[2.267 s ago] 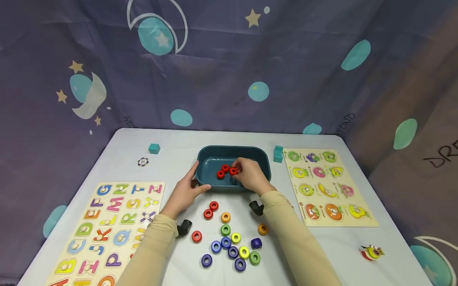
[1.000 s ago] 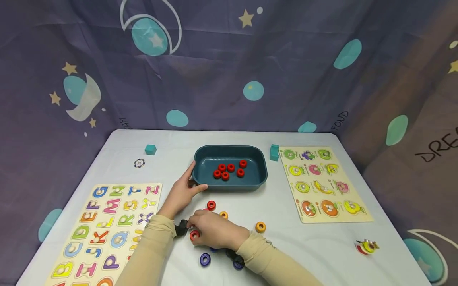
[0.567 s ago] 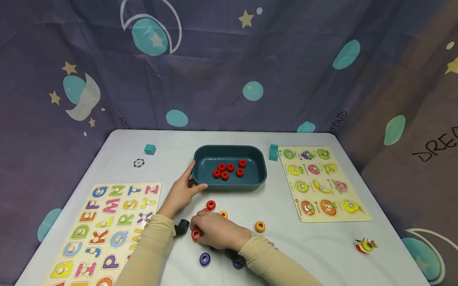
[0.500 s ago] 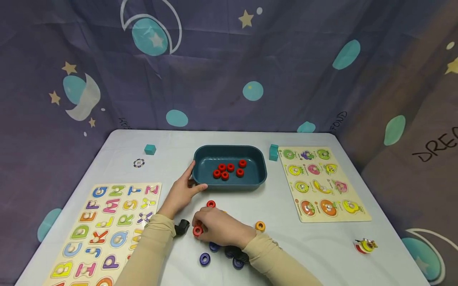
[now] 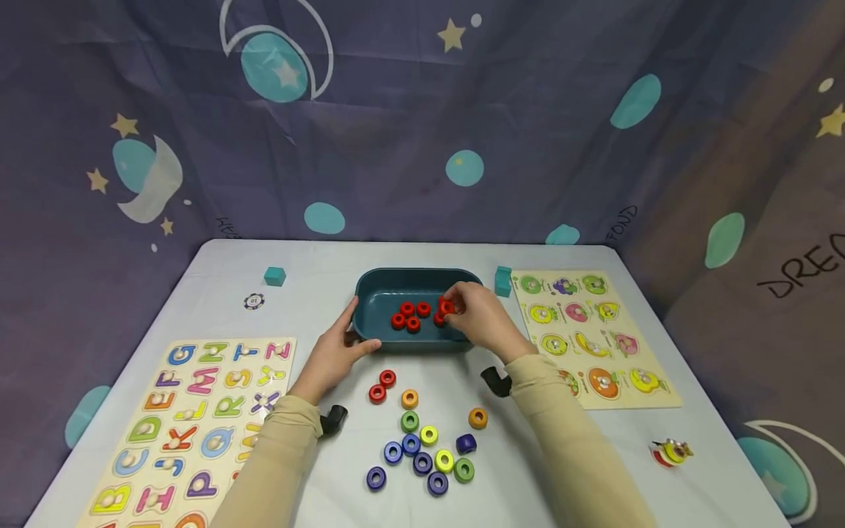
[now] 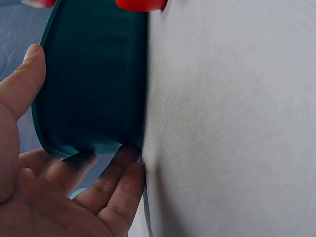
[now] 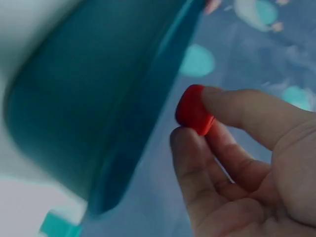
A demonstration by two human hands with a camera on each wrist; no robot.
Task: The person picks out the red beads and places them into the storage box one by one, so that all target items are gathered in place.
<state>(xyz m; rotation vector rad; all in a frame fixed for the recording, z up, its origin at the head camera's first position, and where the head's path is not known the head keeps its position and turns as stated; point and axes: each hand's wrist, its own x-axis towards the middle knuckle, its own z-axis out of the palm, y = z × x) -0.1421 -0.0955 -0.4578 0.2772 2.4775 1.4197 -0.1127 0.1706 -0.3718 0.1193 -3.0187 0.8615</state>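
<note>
A dark teal tray stands mid-table with several red beads inside. My left hand holds its near left corner, thumb along the front and fingers against the left end; the left wrist view shows those fingers bent against the wall. Over the tray's right part, my right hand pinches a red bead between thumb and fingertips, with the tray wall beside it in the right wrist view. Two red beads lie on the table before the tray, near an orange bead.
Closer to me lie several blue beads, plus yellow and green ones. A letter puzzle board is at left, a fruit puzzle board at right. Teal blocks, a poker chip and a small colourful toy lie further out.
My right hand has picked up the red bead near my left wrist and carried it up and rightward over the tray. My left hand has stayed at the tray's corner.
</note>
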